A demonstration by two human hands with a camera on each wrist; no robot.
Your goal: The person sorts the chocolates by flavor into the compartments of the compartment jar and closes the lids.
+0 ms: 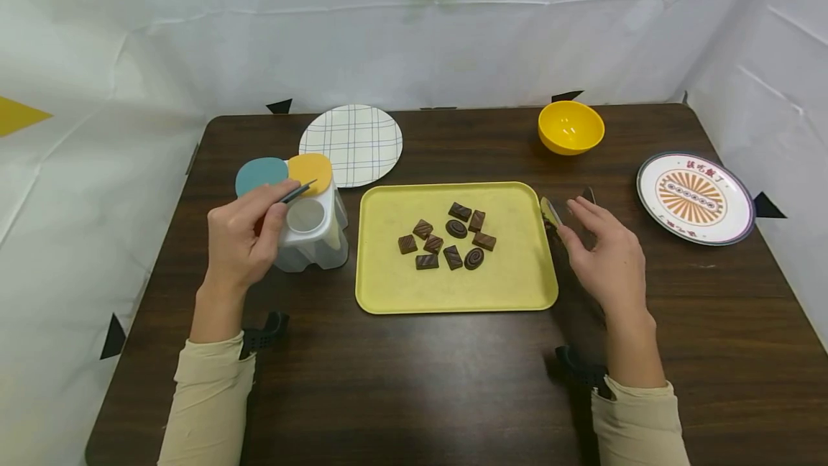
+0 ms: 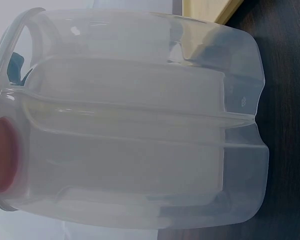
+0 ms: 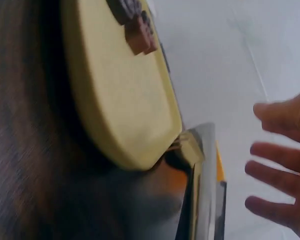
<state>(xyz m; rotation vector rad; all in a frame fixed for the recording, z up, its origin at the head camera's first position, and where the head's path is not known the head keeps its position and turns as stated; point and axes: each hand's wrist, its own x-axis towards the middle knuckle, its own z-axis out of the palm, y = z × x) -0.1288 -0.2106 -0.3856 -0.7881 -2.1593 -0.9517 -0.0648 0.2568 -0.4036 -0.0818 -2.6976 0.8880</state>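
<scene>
My left hand point(image 1: 284, 198) pinches a thin dark piece point(image 1: 299, 192) over a translucent multi-compartment container point(image 1: 317, 239) with a teal lid point(image 1: 261, 174) and a yellow lid point(image 1: 312, 170); one round compartment stands open. The container point(image 2: 140, 125) fills the left wrist view, a red lid point(image 2: 5, 155) at its edge. My right hand point(image 1: 569, 220) hovers with straight, spread fingers point(image 3: 277, 165) beside metal tongs point(image 1: 551, 211) lying at the right edge of a yellow tray point(image 1: 453, 304). Several chocolates point(image 1: 446, 236) lie in the tray's middle.
A checked plate point(image 1: 351, 144) and a yellow bowl point(image 1: 571, 127) sit at the back of the dark wooden table. A patterned plate point(image 1: 695, 197) lies at the right. White sheeting walls the table on three sides.
</scene>
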